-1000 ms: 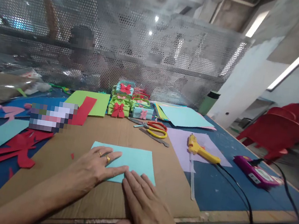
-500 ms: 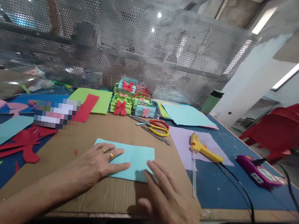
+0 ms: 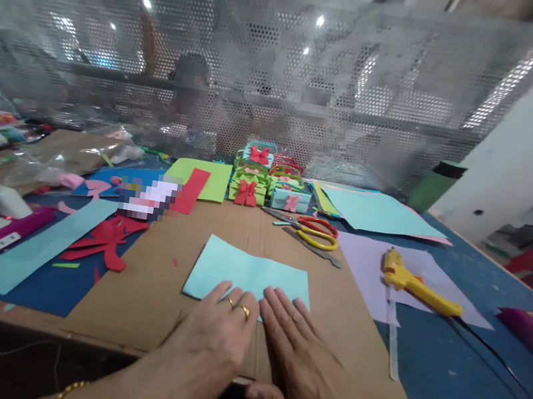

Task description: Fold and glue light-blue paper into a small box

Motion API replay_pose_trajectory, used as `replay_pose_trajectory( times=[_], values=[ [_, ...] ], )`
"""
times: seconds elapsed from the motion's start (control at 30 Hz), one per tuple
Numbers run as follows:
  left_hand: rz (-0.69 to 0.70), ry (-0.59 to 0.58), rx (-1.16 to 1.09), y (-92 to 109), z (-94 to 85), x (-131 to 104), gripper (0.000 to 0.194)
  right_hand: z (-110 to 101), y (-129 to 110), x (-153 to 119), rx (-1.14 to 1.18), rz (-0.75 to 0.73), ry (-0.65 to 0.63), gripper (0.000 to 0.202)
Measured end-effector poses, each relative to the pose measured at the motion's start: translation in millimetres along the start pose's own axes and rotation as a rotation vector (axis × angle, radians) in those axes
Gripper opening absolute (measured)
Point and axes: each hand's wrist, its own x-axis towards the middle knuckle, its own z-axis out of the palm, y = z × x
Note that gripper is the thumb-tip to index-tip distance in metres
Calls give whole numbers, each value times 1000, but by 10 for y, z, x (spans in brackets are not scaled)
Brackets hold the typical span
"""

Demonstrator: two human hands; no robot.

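Observation:
A light blue foam or paper sheet (image 3: 241,264) lies on the brown cardboard in front of me, with a slight bend near its middle and its left part angled. My left hand (image 3: 220,330), with two gold rings, rests its fingertips on the near edge of this sheet. Just beside it, my right hand (image 3: 300,353) lies with fingers stretched onto the sheet's near right part, thumb apart. Both hands press from above and neither grips anything. The near edge of the sheet is partly hidden under the fingers.
Scissors (image 3: 319,235) lie beyond the sheet, and small craft bags with bows (image 3: 248,190) stand behind them. At right, a yellow glue gun (image 3: 421,291) rests on lilac sheets. Red scraps (image 3: 111,239) and a light blue strip (image 3: 44,245) lie left, near a purple power strip (image 3: 9,229).
Both hands have come closer together and towards me on the sheet. The sheet has turned a little, and its left part now sits at an angle. My view has swung left.

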Motion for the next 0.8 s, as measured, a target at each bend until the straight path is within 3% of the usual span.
replay_pose_trajectory(
  times=[0.1,0.23,0.43,0.53,0.63,0.8],
  values=[
    [-73,53,-81,98,-3,-126,47,16,5,-2,-21,-13,41,109],
    [-95,47,-123,0,-21,-291,65,24,20,6,-25,-19,68,111],
    [-234,145,-18,-272,-87,-630,55,19,42,21,-24,-38,83,106],
    [-270,129,18,-380,-164,-780,51,24,43,11,-18,-27,83,104],
    [-297,102,66,-419,-243,-782,52,23,32,7,-36,-27,73,103],
    [-264,146,47,-287,-242,-505,66,7,12,19,-61,-30,67,105]
  ],
)
